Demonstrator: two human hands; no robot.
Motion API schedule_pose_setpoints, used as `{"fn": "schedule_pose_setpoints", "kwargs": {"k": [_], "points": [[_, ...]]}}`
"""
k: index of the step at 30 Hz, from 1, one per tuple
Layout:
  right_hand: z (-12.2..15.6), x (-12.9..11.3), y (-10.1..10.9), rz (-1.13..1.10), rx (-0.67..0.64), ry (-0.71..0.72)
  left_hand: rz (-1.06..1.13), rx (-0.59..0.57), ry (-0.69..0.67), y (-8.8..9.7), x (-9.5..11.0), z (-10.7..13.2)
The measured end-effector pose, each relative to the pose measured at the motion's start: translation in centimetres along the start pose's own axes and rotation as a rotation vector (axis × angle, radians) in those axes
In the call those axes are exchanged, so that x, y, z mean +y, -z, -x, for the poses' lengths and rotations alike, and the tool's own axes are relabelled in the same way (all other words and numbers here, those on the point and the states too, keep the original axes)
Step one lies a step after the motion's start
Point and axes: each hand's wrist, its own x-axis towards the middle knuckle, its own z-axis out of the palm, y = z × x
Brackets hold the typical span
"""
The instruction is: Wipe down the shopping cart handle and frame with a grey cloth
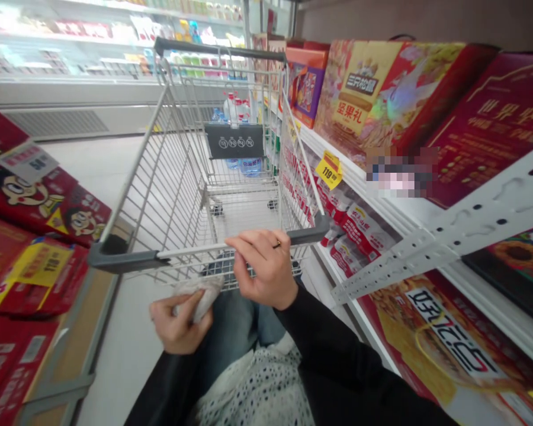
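Two hands (182, 322) (266, 266), one white wad (209, 293), one cart (235, 142)

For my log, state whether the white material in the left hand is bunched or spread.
Bunched: the white material sits crumpled in the left hand, not laid out flat.

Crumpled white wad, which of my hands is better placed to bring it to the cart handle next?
Likely your left hand: it already grips the white wad, close to the cart handle. Your right hand lies over that handle.
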Motion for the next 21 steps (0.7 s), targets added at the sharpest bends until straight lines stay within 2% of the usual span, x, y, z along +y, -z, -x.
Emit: {"fn": "schedule_pose_setpoints", "kwargs": {"k": [2, 4, 6, 8, 10, 11, 13, 17, 19, 21], "points": [[0.0, 0.0, 0.0, -0.004, 0.013, 0.016, -0.036, -0.035, -0.071, -0.2, 0.0, 1.0], [0.0, 0.1, 0.1, -0.003, 0.022, 0.019, -0.09, -0.019, -0.157, 0.6, 0.8, 0.6], [0.1, 0.1, 0.2, 0.006, 0.014, 0.011, -0.13, 0.064, -0.235, 1.9, 2.1, -1.1], [0.2, 0.2, 0.3, 0.011, 0.005, -0.002, -0.137, 0.2, -0.308, 3.1, 3.1, -3.3], [0.2, 0.2, 0.3, 0.005, 0.008, -0.017, -0.136, 0.296, -0.344, 3.5, 3.5, -5.0], [0.2, 0.1, 0.3, 0.0, 0.011, -0.022, -0.133, 0.305, -0.345, 3.4, 3.4, -5.4], [0.2, 0.1, 0.2, -0.004, 0.008, -0.021, -0.12, 0.237, -0.328, 2.6, 2.7, -5.1], [0.1, 0.0, -0.2, -0.004, 0.006, 0.006, -0.102, 0.011, -0.374, 0.4, 1.0, -1.8], [0.0, 0.0, -0.2, 0.009, 0.0, 0.007, -0.097, -0.075, -0.406, 0.0, 0.5, -0.4], [0.0, 0.2, 0.2, 0.034, -0.023, 0.025, -0.097, -0.125, -0.413, 0.1, 0.5, 0.0]]}}
